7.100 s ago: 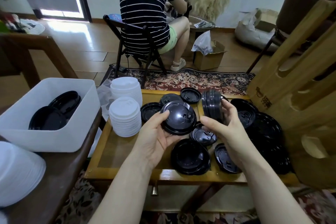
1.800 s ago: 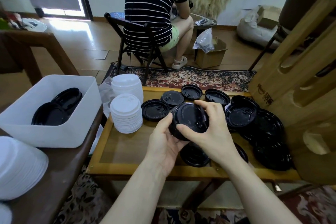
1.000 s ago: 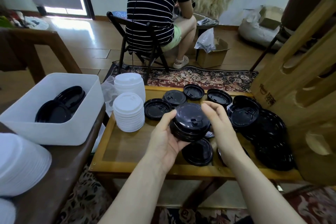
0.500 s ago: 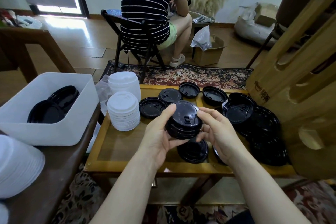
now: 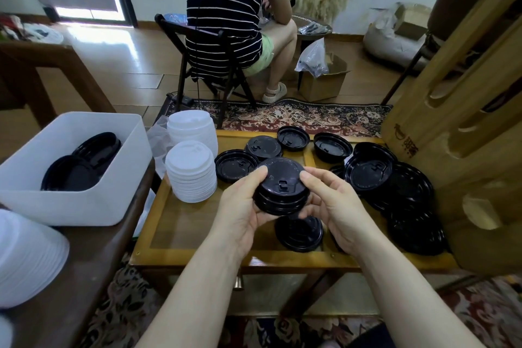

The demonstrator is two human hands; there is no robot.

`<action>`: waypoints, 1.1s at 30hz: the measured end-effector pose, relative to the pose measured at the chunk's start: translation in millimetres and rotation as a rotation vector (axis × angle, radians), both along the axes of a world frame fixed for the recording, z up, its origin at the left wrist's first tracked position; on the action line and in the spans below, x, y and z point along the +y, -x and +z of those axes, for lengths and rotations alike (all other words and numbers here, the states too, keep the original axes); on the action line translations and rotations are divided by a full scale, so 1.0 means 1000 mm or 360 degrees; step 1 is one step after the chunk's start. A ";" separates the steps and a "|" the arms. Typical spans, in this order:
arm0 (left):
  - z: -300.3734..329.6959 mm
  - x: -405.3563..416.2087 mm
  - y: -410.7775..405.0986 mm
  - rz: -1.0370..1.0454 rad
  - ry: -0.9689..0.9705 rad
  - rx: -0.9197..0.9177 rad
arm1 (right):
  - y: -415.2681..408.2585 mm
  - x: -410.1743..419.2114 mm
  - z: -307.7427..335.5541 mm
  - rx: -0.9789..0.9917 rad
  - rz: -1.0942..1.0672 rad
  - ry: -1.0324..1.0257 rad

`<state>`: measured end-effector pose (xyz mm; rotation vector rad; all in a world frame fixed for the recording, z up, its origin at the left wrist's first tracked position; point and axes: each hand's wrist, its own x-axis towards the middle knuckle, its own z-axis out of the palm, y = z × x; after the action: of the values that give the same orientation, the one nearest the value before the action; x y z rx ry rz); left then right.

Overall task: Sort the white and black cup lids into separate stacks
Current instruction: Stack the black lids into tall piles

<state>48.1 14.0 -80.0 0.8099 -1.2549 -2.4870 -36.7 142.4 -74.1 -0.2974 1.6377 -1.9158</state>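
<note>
Between the two hands, at frame centre, sits a short stack of black lids [image 5: 281, 188], held above the tabletop [image 5: 180, 223]. The left hand [image 5: 244, 206] grips the stack at its 9 o'clock edge, thumb over the rim and fingers curled beneath; the right hand [image 5: 329, 202] pinches it at 3 o'clock with fingertips on the rim. Directly below, at 6 o'clock, another black lid [image 5: 299, 230] lies on the tabletop. Loose black lids [image 5: 370, 172] spread from 12 to 4 o'clock; two white lid stacks [image 5: 190, 175] stand at 9 o'clock, with a white bin [image 5: 124, 150] holding black lids farther left. Step in hand appears to be squaring and nesting gathered black lids. The next move probably calls for setting this stack down or adding a loose lid, rims aligned. Compared with seven seconds ago, the hands no longer hold separate items apart; a single consolidated stack lies flat, top up.
</note>
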 end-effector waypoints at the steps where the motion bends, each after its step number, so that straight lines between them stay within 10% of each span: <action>1: 0.000 0.000 -0.001 -0.0027 0.0001 0.0022 | 0.000 0.000 0.000 -0.0016 -0.0010 0.0001; 8: -0.001 -0.003 -0.002 -0.0088 0.0057 0.0141 | 0.001 0.003 0.001 0.0034 0.0025 -0.0106; 13: -0.002 -0.024 -0.008 0.0120 -0.0089 0.0073 | 0.016 0.023 -0.005 0.0960 -0.0053 -0.0788; 17: -0.003 -0.032 -0.017 0.0141 -0.0141 0.0043 | 0.018 0.035 -0.010 0.1474 0.0516 -0.1174; 23: 0.000 -0.037 -0.020 0.0239 -0.0218 0.0026 | 0.014 0.029 -0.014 0.1668 0.0955 -0.1449; 33: -0.002 -0.029 -0.013 0.0101 -0.0256 0.0060 | 0.025 0.090 0.006 0.1443 0.0310 -0.1399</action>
<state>61.1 -15.0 -82.0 0.8222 -1.0110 -2.5638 -61.9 232.4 -67.7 -0.9781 2.6943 -0.7484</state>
